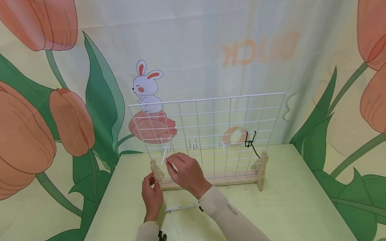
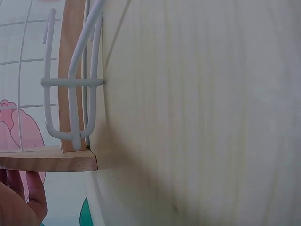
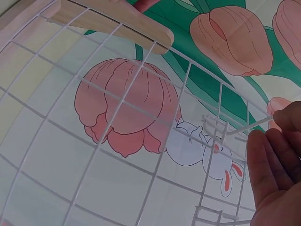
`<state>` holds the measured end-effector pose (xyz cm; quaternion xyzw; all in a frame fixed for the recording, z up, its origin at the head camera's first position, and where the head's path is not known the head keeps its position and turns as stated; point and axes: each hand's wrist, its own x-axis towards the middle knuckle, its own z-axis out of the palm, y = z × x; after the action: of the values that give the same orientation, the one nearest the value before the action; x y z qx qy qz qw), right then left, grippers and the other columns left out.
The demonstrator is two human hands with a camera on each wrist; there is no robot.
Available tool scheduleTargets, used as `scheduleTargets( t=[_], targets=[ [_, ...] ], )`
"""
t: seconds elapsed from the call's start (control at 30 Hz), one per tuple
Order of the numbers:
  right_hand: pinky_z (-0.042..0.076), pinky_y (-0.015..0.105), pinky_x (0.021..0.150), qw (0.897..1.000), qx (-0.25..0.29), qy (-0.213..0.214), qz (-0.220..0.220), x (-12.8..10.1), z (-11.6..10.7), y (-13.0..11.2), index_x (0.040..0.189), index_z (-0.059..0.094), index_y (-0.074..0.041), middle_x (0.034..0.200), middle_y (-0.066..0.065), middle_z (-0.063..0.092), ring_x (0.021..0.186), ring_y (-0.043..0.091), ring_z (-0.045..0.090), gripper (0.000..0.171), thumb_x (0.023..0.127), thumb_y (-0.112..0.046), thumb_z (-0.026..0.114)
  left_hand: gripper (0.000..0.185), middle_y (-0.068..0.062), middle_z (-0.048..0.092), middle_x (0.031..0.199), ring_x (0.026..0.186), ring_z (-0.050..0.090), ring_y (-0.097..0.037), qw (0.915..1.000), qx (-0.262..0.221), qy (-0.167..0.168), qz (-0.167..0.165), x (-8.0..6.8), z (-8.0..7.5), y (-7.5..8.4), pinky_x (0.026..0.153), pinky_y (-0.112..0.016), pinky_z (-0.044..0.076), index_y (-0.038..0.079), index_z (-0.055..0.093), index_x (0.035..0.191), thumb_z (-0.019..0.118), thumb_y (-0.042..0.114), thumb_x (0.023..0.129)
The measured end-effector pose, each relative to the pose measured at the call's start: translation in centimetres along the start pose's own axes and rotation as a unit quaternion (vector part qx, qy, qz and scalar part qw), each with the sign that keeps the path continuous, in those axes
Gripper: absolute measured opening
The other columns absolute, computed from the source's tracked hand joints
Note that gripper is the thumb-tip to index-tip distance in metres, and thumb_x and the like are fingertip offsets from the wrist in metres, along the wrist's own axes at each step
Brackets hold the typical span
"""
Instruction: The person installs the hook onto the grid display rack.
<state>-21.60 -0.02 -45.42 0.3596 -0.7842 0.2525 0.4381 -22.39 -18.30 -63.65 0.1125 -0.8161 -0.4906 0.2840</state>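
On the wire grid (image 1: 208,134), three white hooks and a black one hung — right hand (image 1: 185,172) pinched another white hook (image 1: 165,157); left hand (image 1: 152,197) gripped the wooden foot (image 1: 157,172); spare hooks (image 1: 178,209) remained on the table (image 1: 286,207).

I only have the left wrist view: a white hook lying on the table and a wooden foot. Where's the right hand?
Observer: In the head view the right hand is at the lower left of the white wire grid, pinching a white hook that hangs on it.
Operator: Other hooks on the grid?
Observer: Two more white hooks hang further right in the same row, and one black hook near the right edge.
Operator: What's the left hand doing?
Observer: The left hand is at the left wooden foot of the stand, fingers against it.
Operator: Is that loose hook alone?
Observer: White hooks on the table lie between the forearms; their count is unclear.
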Motion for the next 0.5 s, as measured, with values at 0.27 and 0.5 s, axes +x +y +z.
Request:
scheduleTargets(
  t=[0.27,0.5],
  targets=[
    [0.061,0.020,0.080,1.000,0.027,-0.002,-0.001,-1.6,-0.9,0.3,0.096,0.079,-0.010,0.092,-0.001,0.079,0.085,0.009,0.076,0.012,0.086,-0.011,0.086,0.033,-0.013,0.064,0.120,0.112,0.065,-0.027,1.0000,0.001,-0.007,-0.005,-0.1,0.1,-0.2,0.083,-0.024,0.054,0.009,0.060,0.138,0.062,0.008,0.105],
    [0.061,0.020,0.078,0.998,0.064,-0.002,0.027,-3.7,-1.6,0.9,0.097,0.079,-0.011,0.093,-0.001,0.078,0.085,0.009,0.076,0.014,0.085,-0.010,0.086,0.034,-0.014,0.064,0.122,0.113,0.065,-0.028,0.9999,0.002,-0.012,-0.009,-0.1,0.1,-0.2,0.083,-0.020,0.053,0.008,0.058,0.140,0.062,0.009,0.106]
  ],
)
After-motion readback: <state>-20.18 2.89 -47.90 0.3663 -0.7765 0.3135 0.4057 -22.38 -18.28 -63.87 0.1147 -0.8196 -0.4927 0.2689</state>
